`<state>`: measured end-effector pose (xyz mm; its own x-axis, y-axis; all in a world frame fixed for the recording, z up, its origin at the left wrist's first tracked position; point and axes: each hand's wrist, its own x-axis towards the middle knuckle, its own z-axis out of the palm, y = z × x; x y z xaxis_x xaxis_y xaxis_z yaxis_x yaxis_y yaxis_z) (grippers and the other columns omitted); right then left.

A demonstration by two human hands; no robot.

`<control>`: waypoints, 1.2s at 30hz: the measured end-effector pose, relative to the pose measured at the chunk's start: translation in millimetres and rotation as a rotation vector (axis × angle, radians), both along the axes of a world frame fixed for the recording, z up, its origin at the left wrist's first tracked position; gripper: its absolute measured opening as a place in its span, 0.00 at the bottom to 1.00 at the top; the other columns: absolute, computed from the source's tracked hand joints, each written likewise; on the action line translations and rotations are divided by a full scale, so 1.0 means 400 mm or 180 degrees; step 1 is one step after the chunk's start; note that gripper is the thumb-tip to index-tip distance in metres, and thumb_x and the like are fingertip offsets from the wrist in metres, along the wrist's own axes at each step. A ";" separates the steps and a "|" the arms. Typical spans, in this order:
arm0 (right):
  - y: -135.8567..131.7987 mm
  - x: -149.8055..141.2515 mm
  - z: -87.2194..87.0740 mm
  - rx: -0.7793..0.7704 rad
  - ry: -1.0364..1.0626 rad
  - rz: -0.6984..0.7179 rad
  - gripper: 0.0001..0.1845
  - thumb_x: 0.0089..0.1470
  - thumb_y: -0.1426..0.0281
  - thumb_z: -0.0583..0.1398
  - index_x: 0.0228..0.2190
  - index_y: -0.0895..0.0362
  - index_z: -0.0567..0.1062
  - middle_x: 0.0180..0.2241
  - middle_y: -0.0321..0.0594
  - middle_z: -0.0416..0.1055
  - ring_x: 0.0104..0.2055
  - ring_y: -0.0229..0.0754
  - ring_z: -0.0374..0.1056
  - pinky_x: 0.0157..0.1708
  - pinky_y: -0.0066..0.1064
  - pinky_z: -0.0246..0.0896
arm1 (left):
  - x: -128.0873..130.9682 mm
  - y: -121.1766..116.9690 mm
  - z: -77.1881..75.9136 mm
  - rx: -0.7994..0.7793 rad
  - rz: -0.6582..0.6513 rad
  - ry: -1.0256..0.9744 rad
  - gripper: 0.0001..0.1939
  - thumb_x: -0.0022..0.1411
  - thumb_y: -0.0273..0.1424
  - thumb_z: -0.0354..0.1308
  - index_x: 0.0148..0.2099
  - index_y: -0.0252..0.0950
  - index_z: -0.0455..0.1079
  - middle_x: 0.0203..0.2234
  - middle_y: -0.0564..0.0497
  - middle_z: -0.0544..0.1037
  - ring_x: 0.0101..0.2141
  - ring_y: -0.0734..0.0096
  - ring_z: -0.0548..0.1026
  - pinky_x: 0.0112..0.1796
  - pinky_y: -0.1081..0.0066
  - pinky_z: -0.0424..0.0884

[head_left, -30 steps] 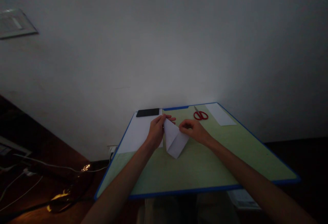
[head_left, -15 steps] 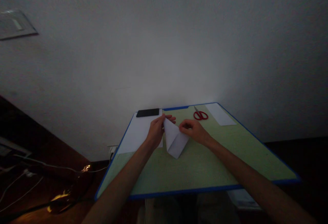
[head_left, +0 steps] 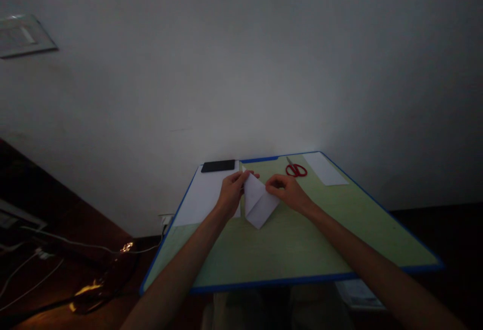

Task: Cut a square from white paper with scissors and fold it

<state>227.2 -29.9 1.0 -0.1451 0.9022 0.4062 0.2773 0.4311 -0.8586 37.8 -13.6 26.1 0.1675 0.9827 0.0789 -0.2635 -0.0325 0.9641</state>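
Observation:
A folded sheet of white paper [head_left: 259, 204] is held up over the green table, one corner pointing down toward me. My left hand [head_left: 233, 189] is closed on its upper left corner, with the thumb on top and the fingers behind. On the right edge of the paper, my right hand [head_left: 285, 189] pinches between thumb and forefinger. A crease runs across the paper's face. What lies behind the paper is hidden.
The green table [head_left: 302, 249] has a blue edge and stands against a grey wall. A black phone [head_left: 218, 166] rests on white paper [head_left: 204, 196] at left. Red-handled scissors [head_left: 296, 170] lie at the back, left of a white paper strip [head_left: 326, 169].
My left thumb has come down over the paper's upper corner. The paper's lower tip has risen slightly. My right hand keeps its pinch, almost in place.

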 end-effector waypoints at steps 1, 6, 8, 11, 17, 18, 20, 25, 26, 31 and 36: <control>0.000 0.000 0.000 -0.0006 -0.0005 0.0007 0.06 0.50 0.67 0.62 0.28 0.58 0.77 0.27 0.38 0.75 0.29 0.40 0.69 0.32 0.31 0.62 | 0.001 -0.001 0.001 -0.0004 0.0007 -0.0008 0.18 0.54 0.41 0.68 0.39 0.30 0.78 0.37 0.38 0.83 0.33 0.64 0.78 0.36 0.68 0.71; -0.002 -0.001 0.002 0.0011 -0.0001 0.0019 0.06 0.50 0.68 0.62 0.28 0.58 0.77 0.27 0.39 0.75 0.30 0.40 0.69 0.32 0.31 0.62 | 0.002 -0.002 0.000 -0.0019 0.0026 -0.0093 0.17 0.56 0.40 0.66 0.38 0.29 0.77 0.35 0.37 0.83 0.35 0.61 0.80 0.39 0.65 0.73; -0.003 -0.002 0.003 0.0029 -0.0014 0.0029 0.07 0.50 0.68 0.61 0.28 0.59 0.77 0.27 0.39 0.76 0.30 0.40 0.69 0.32 0.31 0.62 | 0.001 -0.001 -0.002 -0.0024 -0.0037 -0.0200 0.17 0.56 0.39 0.66 0.38 0.29 0.77 0.34 0.37 0.83 0.36 0.59 0.80 0.41 0.64 0.73; -0.003 -0.002 0.004 0.0038 -0.0028 0.0052 0.07 0.50 0.68 0.61 0.28 0.59 0.77 0.28 0.40 0.76 0.30 0.40 0.69 0.33 0.31 0.62 | 0.001 0.001 -0.004 0.0042 -0.0150 -0.0318 0.18 0.55 0.40 0.67 0.38 0.28 0.77 0.34 0.37 0.82 0.37 0.58 0.80 0.42 0.62 0.73; 0.001 -0.001 0.000 0.0063 0.0083 -0.0116 0.08 0.50 0.67 0.61 0.28 0.59 0.77 0.27 0.39 0.75 0.30 0.40 0.69 0.33 0.32 0.63 | -0.001 0.004 -0.010 0.0089 -0.0085 0.0132 0.21 0.54 0.44 0.67 0.38 0.30 0.77 0.33 0.42 0.81 0.31 0.66 0.77 0.34 0.69 0.70; 0.002 0.000 0.000 0.0071 0.0119 -0.0161 0.08 0.50 0.66 0.61 0.28 0.59 0.77 0.27 0.39 0.75 0.30 0.40 0.69 0.33 0.32 0.63 | -0.001 0.005 -0.012 0.0064 -0.0062 0.0268 0.21 0.52 0.44 0.68 0.37 0.30 0.77 0.31 0.44 0.81 0.29 0.69 0.76 0.32 0.71 0.69; 0.004 0.002 0.000 0.0092 0.0198 -0.0248 0.08 0.49 0.65 0.61 0.28 0.58 0.77 0.26 0.39 0.75 0.30 0.40 0.70 0.33 0.32 0.64 | -0.002 0.006 -0.015 0.0035 -0.0074 0.0474 0.20 0.49 0.43 0.71 0.36 0.31 0.77 0.28 0.46 0.80 0.27 0.71 0.75 0.29 0.73 0.67; 0.004 0.002 0.004 0.0139 0.0239 -0.0315 0.08 0.49 0.66 0.62 0.27 0.58 0.77 0.26 0.38 0.75 0.29 0.40 0.69 0.32 0.32 0.64 | -0.006 0.010 -0.021 0.0162 -0.0224 0.0449 0.19 0.48 0.41 0.72 0.35 0.31 0.77 0.27 0.46 0.80 0.27 0.70 0.75 0.29 0.73 0.66; 0.004 0.001 0.004 0.0139 0.0230 -0.0312 0.08 0.49 0.66 0.62 0.27 0.58 0.77 0.26 0.38 0.75 0.29 0.40 0.69 0.31 0.32 0.64 | -0.007 0.010 -0.022 0.0172 -0.0200 0.0420 0.18 0.49 0.41 0.72 0.34 0.30 0.77 0.26 0.47 0.79 0.26 0.71 0.74 0.28 0.73 0.66; 0.005 -0.002 0.003 0.0057 0.0350 -0.0305 0.08 0.48 0.65 0.63 0.27 0.58 0.77 0.26 0.39 0.75 0.29 0.40 0.69 0.30 0.31 0.64 | -0.009 0.013 -0.027 0.0203 -0.0196 0.0369 0.19 0.50 0.43 0.70 0.31 0.30 0.75 0.23 0.49 0.76 0.23 0.74 0.71 0.26 0.74 0.63; 0.007 0.000 0.001 0.0089 0.0488 -0.0251 0.11 0.47 0.66 0.63 0.34 0.58 0.80 0.26 0.37 0.75 0.28 0.39 0.69 0.30 0.30 0.65 | -0.009 0.012 -0.029 0.0287 -0.0310 0.0303 0.22 0.53 0.46 0.68 0.34 0.30 0.76 0.25 0.48 0.77 0.25 0.73 0.71 0.27 0.74 0.64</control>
